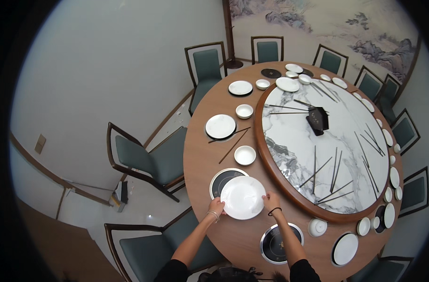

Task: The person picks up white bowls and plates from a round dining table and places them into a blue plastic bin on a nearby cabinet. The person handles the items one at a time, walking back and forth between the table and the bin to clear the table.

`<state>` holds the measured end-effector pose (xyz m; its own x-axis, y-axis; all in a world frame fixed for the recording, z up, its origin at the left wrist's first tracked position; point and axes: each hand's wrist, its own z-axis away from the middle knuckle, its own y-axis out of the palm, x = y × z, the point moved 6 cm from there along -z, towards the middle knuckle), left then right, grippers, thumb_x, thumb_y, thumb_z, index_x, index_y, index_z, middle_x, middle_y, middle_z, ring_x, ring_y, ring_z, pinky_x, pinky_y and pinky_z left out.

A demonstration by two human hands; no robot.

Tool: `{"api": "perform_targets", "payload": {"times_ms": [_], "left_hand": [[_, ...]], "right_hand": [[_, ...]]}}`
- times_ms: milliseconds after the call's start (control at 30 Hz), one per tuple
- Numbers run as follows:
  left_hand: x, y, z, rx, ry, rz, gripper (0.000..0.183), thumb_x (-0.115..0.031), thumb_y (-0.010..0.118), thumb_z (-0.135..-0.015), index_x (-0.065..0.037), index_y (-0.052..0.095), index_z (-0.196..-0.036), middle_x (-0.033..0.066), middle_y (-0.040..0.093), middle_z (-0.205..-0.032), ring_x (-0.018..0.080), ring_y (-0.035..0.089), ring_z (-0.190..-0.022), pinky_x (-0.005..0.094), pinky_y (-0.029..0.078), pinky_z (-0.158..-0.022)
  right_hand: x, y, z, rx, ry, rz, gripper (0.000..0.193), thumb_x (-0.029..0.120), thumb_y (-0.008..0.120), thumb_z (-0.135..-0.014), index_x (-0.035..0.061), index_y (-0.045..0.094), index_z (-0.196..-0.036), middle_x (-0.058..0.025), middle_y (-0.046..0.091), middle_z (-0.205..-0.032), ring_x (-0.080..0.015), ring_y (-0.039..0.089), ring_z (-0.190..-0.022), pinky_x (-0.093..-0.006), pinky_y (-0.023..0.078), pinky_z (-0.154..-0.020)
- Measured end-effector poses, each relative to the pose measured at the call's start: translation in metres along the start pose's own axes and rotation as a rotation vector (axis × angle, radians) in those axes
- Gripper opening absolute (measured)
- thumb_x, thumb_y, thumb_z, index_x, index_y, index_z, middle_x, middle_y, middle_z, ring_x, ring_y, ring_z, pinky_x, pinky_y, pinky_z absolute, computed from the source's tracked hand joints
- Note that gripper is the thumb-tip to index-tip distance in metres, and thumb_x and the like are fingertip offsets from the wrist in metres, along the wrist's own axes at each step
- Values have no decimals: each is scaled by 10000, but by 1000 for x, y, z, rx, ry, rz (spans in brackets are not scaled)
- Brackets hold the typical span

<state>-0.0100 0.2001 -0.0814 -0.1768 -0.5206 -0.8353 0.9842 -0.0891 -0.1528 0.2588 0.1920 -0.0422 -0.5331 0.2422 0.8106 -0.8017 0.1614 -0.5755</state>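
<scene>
A round white plate is held level between my two hands, over the near left side of the table. My left hand grips its left rim and my right hand its right rim. Part of a black round disc with a silver ring, set at the table's edge, shows behind the plate. Just beyond stands a white bowl, with two dark chopsticks lying apart near it. A second black disc lies under my right forearm. Right of that forearm sits a white bowl, seemingly upside down.
The round wooden table carries a marble turntable with scattered chopsticks and a black box. Plates and bowls ring the edge, including a white plate. Green chairs surround the table. A dustpan stands by the left wall.
</scene>
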Motion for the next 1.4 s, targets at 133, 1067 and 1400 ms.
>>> {"api": "perform_targets", "payload": {"times_ms": [133,1067,1400], "left_hand": [[-43,-10,56,117,123,29,81,-70,505,-861,4,528,-887,69,571,-605,134,540,-438,252,422,-379],[-41,-38,442,1043,417,-160,249,-171,478,-911,1,422,-1083,-11,515,-656,26,427,-504,185,333,-434],[18,36,549,1509,442,-294,296,-181,526,-904,3,404,-1101,74,582,-852,91,567,-672,222,475,-596]], "right_hand": [[24,-40,53,38,31,-106,171,125,610,-795,-39,569,-823,-123,620,-701,-176,611,-649,-287,471,-581],[162,-85,632,-749,323,-409,205,130,573,-848,-66,571,-908,-100,622,-695,-111,576,-600,-249,462,-566],[157,-76,788,-1204,230,-637,245,141,529,-897,-50,518,-1050,-73,614,-876,-85,566,-740,-226,462,-646]]}}
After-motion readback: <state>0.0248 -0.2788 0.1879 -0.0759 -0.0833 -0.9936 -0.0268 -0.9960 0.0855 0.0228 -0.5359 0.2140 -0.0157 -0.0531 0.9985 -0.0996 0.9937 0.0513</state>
